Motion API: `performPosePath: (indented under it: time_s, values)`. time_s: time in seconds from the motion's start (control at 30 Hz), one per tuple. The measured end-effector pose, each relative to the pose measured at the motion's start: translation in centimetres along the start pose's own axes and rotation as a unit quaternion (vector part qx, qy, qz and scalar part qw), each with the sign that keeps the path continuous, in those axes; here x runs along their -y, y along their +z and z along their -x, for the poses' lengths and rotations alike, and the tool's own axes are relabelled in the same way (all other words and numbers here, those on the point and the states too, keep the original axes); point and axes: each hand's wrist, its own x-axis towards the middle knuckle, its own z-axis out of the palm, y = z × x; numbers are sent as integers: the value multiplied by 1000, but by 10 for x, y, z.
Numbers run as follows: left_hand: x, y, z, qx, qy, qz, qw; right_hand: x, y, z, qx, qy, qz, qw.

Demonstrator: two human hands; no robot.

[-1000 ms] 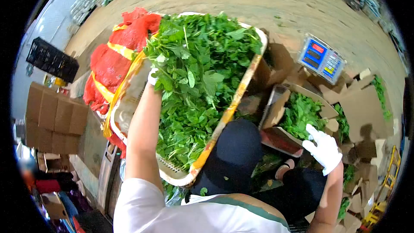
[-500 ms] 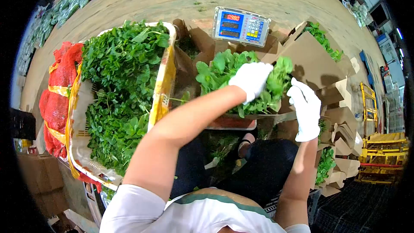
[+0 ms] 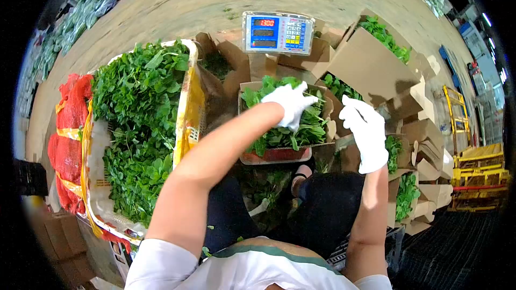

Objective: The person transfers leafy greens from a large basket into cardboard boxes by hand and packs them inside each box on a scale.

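Observation:
My left hand (image 3: 290, 106), in a white glove, lies with spread fingers on top of leafy green bunches (image 3: 306, 129). These greens fill a cardboard box (image 3: 329, 121) on the scale's red-edged platform (image 3: 277, 157). My right hand (image 3: 366, 133), gloved too, hovers to the right of that box with fingers slightly bent and nothing visible in them. Behind the box stands the scale's display (image 3: 278, 33), its red digits reading 1.300. At my left, a white crate (image 3: 102, 193) holds a large heap of the same greens (image 3: 142, 129).
Red mesh sacks (image 3: 71, 134) lie beside the crate's left side. Cardboard boxes with greens stand at the right, including one with a raised flap (image 3: 371, 72). Yellow metal carts (image 3: 478, 169) are further right. Bagged produce (image 3: 64, 19) lies along the far left.
The bunch under my left hand has come down into the box, and those fingers have spread. The display has gone from 0.980 to 1.300. The view has shifted slightly.

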Motion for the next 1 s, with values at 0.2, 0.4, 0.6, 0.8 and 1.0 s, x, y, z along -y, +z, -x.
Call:
performPosePath:
  time_s: [0.2,0.4,0.6,0.8,1.0]
  values:
    - [48,-50,60,-304,41,66,950,-7,-4,2,-73,-24,-78,994]
    - [52,-33,88,-130,22,-48,990,-22,15,-10,36,-27,33,998]
    - [17,-23,81,-21,-57,-16,998,-25,42,-35,198,-179,383,884]
    - [28,22,38,21,-87,42,995,-45,79,-68,290,-176,426,839]
    - [51,86,11,135,-226,151,953,-88,120,-66,406,-170,548,711]
